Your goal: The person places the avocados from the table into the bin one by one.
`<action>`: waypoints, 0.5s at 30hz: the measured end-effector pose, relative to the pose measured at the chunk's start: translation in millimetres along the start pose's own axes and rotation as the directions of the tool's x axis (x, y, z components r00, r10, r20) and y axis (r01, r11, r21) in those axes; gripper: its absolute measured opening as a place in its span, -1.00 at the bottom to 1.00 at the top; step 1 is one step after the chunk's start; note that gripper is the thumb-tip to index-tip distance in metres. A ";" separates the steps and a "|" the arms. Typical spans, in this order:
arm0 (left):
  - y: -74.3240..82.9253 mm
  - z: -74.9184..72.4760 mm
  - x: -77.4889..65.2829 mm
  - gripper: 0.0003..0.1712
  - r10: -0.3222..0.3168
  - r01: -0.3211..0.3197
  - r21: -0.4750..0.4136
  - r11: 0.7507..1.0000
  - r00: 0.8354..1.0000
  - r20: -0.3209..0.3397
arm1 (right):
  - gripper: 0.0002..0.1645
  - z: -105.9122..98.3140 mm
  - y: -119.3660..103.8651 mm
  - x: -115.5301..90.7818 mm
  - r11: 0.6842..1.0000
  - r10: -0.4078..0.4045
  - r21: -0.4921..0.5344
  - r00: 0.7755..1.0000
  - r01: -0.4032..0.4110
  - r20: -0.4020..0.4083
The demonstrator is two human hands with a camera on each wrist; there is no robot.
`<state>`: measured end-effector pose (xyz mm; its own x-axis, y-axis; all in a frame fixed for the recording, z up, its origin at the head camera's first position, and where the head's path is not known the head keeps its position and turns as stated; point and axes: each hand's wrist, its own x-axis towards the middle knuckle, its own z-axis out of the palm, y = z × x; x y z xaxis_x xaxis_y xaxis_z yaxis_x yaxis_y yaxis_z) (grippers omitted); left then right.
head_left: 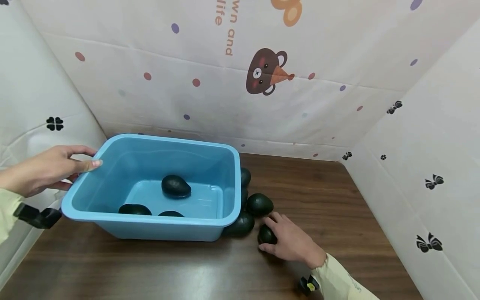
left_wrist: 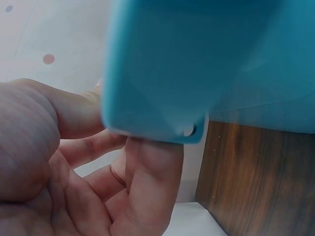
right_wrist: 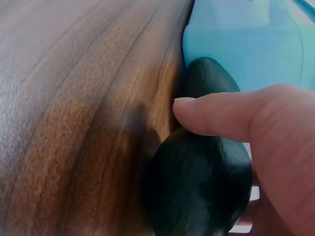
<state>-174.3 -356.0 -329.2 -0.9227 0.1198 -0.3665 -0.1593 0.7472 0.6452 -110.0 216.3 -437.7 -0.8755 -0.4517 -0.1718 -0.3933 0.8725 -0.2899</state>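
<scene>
My left hand (head_left: pixel 56 168) pinches the left rim of a light blue plastic tub (head_left: pixel 151 227), thumb on top and fingers beneath the lip, as the left wrist view shows up close. Inside the tub lie three dark green avocados (head_left: pixel 176 186), two of them partly hidden by the front wall. On the table to the tub's right, my right hand (head_left: pixel 294 241) has its thumb and fingers around an avocado (head_left: pixel 266 235). The right wrist view shows this avocado (right_wrist: pixel 199 184) under the thumb, with another avocado (right_wrist: pixel 209 78) beyond it against the tub.
Several more avocados (head_left: pixel 259 204) cluster along the tub's right side, some partly hidden by it. The brown wooden table (head_left: pixel 300 179) is enclosed by white printed sheets (head_left: pixel 210 104) at the back, left and right.
</scene>
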 end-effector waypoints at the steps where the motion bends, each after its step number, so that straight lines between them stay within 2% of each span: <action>1: 0.9 0.0 -0.4 -0.03 0.001 -0.001 0.006 1.000 1.000 -0.002 | -0.24 0.3 1.2 0.3 1.000 -0.004 0.003 1.000 0.004 -0.003; 7: 3.6 1.0 -1.2 -0.05 -0.003 0.003 0.006 1.000 1.000 -0.007 | -0.27 -3.8 1.5 -0.5 1.000 -0.021 0.004 0.999 0.022 -0.030; 15: -0.9 -2.0 2.5 -0.08 -0.001 0.001 -0.023 1.000 1.000 0.000 | -0.30 -21.8 -11.7 -6.1 0.997 -0.012 -0.071 0.996 0.006 -0.084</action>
<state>-177.1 -357.6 -329.4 -0.9224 0.1192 -0.3674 -0.1682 0.7322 0.6599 -106.3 212.9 -412.7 -0.8912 -0.4450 -0.0884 -0.4176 0.8807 -0.2234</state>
